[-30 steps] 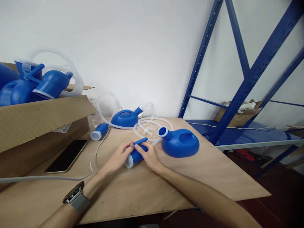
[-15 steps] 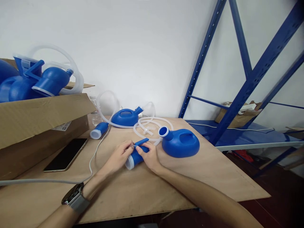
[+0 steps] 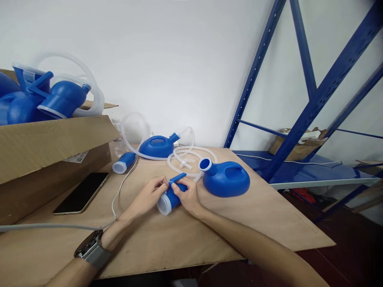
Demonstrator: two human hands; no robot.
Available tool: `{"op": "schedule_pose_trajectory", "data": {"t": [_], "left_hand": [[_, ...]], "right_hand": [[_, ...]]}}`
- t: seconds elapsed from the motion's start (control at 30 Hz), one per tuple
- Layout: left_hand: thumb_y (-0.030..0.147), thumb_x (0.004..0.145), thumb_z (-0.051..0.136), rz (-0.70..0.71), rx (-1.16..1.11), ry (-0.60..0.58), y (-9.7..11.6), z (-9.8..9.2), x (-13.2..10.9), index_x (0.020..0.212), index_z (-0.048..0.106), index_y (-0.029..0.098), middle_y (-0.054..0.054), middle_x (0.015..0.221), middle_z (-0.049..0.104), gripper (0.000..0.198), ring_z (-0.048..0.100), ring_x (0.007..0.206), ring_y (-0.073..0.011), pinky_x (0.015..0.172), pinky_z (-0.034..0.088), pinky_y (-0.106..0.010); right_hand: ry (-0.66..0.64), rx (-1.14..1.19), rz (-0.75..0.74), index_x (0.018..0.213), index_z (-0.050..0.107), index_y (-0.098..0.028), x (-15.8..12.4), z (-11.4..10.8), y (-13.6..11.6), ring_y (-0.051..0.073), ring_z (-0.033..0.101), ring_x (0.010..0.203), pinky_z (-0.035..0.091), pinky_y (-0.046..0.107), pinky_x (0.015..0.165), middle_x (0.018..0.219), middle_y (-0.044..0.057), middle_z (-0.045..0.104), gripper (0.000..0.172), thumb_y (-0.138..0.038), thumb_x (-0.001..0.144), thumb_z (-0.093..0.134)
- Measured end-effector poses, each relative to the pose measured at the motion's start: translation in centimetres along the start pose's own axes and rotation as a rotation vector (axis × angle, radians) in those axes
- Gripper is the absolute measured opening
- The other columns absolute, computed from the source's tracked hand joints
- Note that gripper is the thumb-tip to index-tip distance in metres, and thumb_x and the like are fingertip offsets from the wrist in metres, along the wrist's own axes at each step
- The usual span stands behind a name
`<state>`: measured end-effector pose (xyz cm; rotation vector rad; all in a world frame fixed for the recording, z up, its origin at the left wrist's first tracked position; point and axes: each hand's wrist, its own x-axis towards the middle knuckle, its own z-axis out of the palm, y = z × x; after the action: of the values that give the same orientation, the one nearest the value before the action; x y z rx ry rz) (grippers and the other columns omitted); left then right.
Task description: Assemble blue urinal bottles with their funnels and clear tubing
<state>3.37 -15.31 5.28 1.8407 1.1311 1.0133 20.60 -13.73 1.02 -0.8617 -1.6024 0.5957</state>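
Observation:
A blue plastic cup-like urinal head (image 3: 175, 199) with a white rim and a straight blue handle lies on its side on the table before me. My right hand (image 3: 188, 196) is closed on it, thumb and fingers near the base of the handle. My left hand (image 3: 154, 192) pinches a thin whitish strand beside the handle, just above the rim; its exact kind is too small to tell. To the right stands a blue urinal bottle (image 3: 226, 180) with a wide white-rimmed mouth. Clear tubing (image 3: 197, 149) lies coiled behind.
Further back are another blue bottle (image 3: 157, 148) and a second blue head (image 3: 127, 160). A phone (image 3: 82, 193), a grey cable (image 3: 115, 199) and a cardboard box (image 3: 56, 137) with blue parts lie left. Blue metal shelving (image 3: 314, 169) stands right of the table edge.
The urinal head has turned slightly, so its white rim faces me more. Both hands stay around the handle; the left has barely shifted. The whole view has moved a little.

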Motion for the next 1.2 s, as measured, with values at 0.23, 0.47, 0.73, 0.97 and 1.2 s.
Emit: {"op": "schedule_pose_trajectory", "data": {"t": [0.23,0.47,0.73,0.97,1.2], "left_hand": [[0.050,0.086,0.065,0.038,-0.006,0.151,-1.6,0.2,0.3,0.116,0.056,0.023,-0.007,0.116,0.070,0.042,0.065,0.108,-0.0241,0.094,0.052,-0.038],[0.048,0.079,0.074,0.126,0.289,0.085,-2.1,-3.0,0.5,0.136,0.056,0.023,-0.012,0.138,0.065,0.065,0.062,0.126,-0.0338,0.108,0.048,-0.049],[0.042,0.078,0.068,-0.299,0.290,0.315,-6.1,-9.8,1.9,0.133,0.056,0.015,-0.019,0.127,0.067,0.062,0.065,0.118,-0.0365,0.098,0.054,-0.048],[0.018,0.092,0.047,0.098,0.990,0.699,-3.6,-5.6,1.7,0.138,0.057,0.019,-0.022,0.145,0.051,0.047,0.045,0.136,-0.0419,0.107,0.040,-0.060],[0.004,0.092,0.041,0.417,1.118,0.091,-0.3,0.8,7.8,0.140,0.055,0.020,-0.017,0.130,0.064,0.052,0.057,0.122,-0.0297,0.101,0.047,-0.044]], "right_hand": [[-0.146,-0.162,0.039,0.124,0.070,-0.026,0.7,0.4,1.3,0.027,0.050,0.133,0.039,0.047,0.117,0.132,0.008,0.065,0.031,-0.040,0.100,0.055],[-0.325,-0.257,0.071,0.144,0.056,-0.022,0.8,-1.4,0.4,0.026,0.041,0.147,0.036,0.043,0.122,0.159,0.011,0.042,0.049,-0.033,0.097,0.058],[-0.221,-0.809,-0.291,0.127,0.069,-0.024,4.2,-11.2,-5.1,0.029,0.062,0.120,0.047,0.044,0.107,0.126,0.010,0.070,0.036,-0.042,0.099,0.057],[-0.458,-1.102,-0.195,0.131,0.063,-0.021,6.0,-17.3,-0.9,0.033,0.063,0.119,0.042,0.045,0.103,0.129,0.014,0.069,0.060,-0.064,0.089,0.064],[-0.264,-1.165,-0.213,0.122,0.064,-0.016,5.1,-12.9,-0.4,0.034,0.064,0.112,0.037,0.047,0.101,0.119,0.016,0.074,0.047,-0.055,0.095,0.060]]}}
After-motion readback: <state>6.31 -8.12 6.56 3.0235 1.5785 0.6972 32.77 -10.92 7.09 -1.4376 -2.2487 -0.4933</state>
